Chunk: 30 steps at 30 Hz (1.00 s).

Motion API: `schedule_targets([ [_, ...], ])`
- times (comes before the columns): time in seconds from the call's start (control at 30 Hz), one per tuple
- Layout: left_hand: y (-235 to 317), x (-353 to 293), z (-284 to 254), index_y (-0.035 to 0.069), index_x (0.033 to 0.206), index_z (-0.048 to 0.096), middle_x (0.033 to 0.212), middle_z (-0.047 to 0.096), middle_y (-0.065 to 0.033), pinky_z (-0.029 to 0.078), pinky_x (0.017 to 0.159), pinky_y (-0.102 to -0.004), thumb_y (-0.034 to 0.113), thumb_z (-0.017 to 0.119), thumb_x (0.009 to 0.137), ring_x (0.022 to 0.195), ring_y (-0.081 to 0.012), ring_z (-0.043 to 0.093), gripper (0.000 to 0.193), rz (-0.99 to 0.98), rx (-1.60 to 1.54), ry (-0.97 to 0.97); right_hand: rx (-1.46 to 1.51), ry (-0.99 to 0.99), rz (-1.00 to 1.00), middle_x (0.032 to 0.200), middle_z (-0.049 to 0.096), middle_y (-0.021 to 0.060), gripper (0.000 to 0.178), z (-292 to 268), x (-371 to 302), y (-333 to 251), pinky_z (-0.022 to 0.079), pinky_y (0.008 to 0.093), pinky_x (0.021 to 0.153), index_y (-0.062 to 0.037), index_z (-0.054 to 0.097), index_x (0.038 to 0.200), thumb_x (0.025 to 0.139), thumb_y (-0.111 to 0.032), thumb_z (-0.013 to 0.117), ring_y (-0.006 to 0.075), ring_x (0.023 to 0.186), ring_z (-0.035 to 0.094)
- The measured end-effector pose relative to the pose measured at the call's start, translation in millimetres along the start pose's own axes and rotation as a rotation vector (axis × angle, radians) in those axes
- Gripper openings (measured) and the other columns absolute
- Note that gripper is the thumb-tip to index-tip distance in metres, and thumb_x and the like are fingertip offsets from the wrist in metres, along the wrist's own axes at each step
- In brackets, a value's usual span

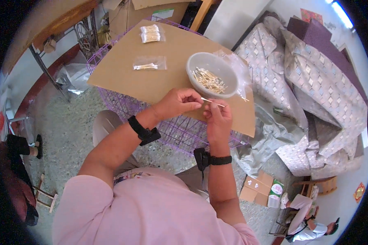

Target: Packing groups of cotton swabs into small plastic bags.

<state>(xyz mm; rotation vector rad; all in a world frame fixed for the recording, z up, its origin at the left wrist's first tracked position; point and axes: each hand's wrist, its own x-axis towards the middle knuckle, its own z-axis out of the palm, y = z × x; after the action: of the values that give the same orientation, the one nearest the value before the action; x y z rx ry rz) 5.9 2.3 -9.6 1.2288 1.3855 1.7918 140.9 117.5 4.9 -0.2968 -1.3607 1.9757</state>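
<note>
A single cotton swab [212, 101] lies between my two hands, just in front of the bowl. My right hand [218, 118] pinches its stick between thumb and fingers. At the swab's left end, the closed thumb and forefinger of my left hand [179, 102] meet the white tip. Many loose swabs [209, 80] fill the bottom of a grey plastic bowl [191, 65]. Farther off lie two clear bags: one holds a thick bundle of swabs [151, 33], the other a thinner bundle [146, 66].
A cardboard sheet [114, 69] rests as a tabletop on a purple wire cage [126, 105]. Clear plastic and a few stray swabs [244, 99] lie right of the bowl. Patterned cloth [327, 81] covers things at the right. One person [306, 228] sits lower right, another [22, 179] at left.
</note>
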Motion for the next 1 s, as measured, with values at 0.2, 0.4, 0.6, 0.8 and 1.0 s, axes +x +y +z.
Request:
schedule_targets([
  [0.2,0.1,-0.1,1.3,0.004,0.095,0.065,0.081,0.062,0.0028,0.047,0.065,-0.0209,0.012,0.065,0.088,0.073,-0.0043,0.056,0.011,-0.042,0.056,0.098,-0.196,-0.012,0.004,0.085,0.063,0.0015,0.01,0.9,-2.7,2.0,0.051,0.0222,0.064,-0.0035,0.062,0.097,0.09,-0.009,0.063,0.0075,0.072,0.058],
  [0.4,3.4,2.0,-0.2,0.002,0.096,0.064,0.081,0.062,0.0005,0.048,0.067,-0.0218,0.011,0.062,0.09,0.074,-0.0058,0.057,0.011,-0.034,0.054,0.115,-0.252,-0.038,0.008,0.082,0.061,-0.0001,0.009,-2.9,-0.5,10.7,0.05,0.022,0.062,-0.0021,0.062,0.096,0.089,-0.008,0.064,0.0077,0.07,0.059],
  [0.6,0.0,2.7,-7.7,0.002,0.098,0.063,0.086,0.063,-0.0017,0.049,0.071,-0.0224,0.009,0.061,0.091,0.078,-0.0074,0.058,0.011,-0.025,-0.085,0.122,-0.372,-0.087,-0.046,0.084,0.061,0.0034,0.008,-6.5,1.9,19.3,0.05,0.0244,0.06,0.0002,0.064,0.093,0.088,-0.006,0.063,0.0105,0.069,0.061],
  [0.8,9.7,0.4,-6.2,0.002,0.098,0.063,0.089,0.063,-0.0031,0.049,0.075,-0.025,0.008,0.057,0.091,0.081,-0.0099,0.059,0.011,-0.042,-0.046,0.156,-0.622,-0.168,-0.13,0.082,0.062,0.0095,0.009,-8.4,3.8,18.2,0.048,0.0291,0.058,-0.0015,0.064,0.092,0.085,-0.007,0.063,0.017,0.063,0.06],
  [1.0,10.5,2.8,-4.6,0.001,0.097,0.064,0.09,0.064,-0.0042,0.049,0.076,-0.0266,0.009,0.057,0.091,0.082,-0.0119,0.059,0.013,-0.061,0.03,0.139,-0.67,-0.22,-0.075,0.08,0.063,0.0115,0.011,-5.2,5.0,6.2,0.048,0.0326,0.062,-0.0029,0.064,0.093,0.083,-0.008,0.065,0.0216,0.069,0.06],
])
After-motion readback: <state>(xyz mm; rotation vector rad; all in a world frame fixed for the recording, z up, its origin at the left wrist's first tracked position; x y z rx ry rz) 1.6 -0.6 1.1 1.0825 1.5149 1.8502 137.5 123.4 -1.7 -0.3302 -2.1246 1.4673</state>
